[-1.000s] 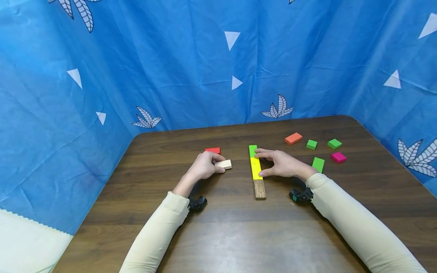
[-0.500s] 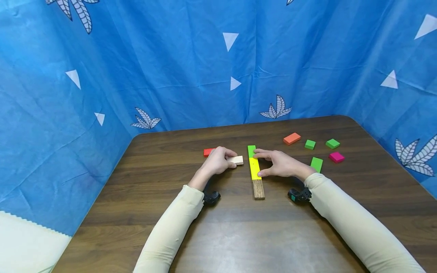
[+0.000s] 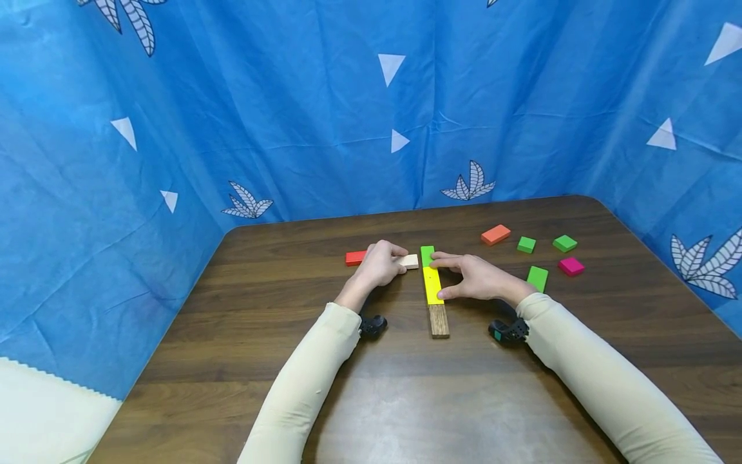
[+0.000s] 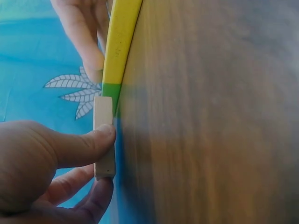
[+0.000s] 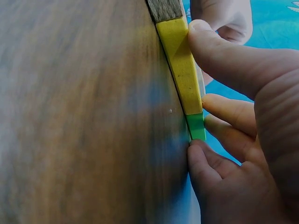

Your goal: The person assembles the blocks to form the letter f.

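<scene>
My left hand (image 3: pixel 377 264) pinches a pale wooden block (image 3: pixel 410 261) between thumb and fingers, its free end pointing at the row of blocks. That row runs toward me: a green block (image 3: pixel 426 255) at the far end, a yellow block (image 3: pixel 432 287) in the middle, a dark wood-grain block (image 3: pixel 438 322) nearest me. My right hand (image 3: pixel 478 278) rests along the row's right side, thumb at the yellow block and fingertips at the green one. In the left wrist view the pale block (image 4: pixel 103 112) overlaps the green block's end.
Behind my left hand lies a red block (image 3: pixel 355 258). Scattered at the back right are an orange block (image 3: pixel 495 234), several green pieces, one of them a green block (image 3: pixel 538 278) beside my right wrist, and a magenta block (image 3: pixel 571 266). A blue patterned curtain (image 3: pixel 324 129) hangs behind the table.
My left hand has carried the pale block rightward and slightly away from me, up close to the green end of the row. My right hand has stayed in place along the row.
</scene>
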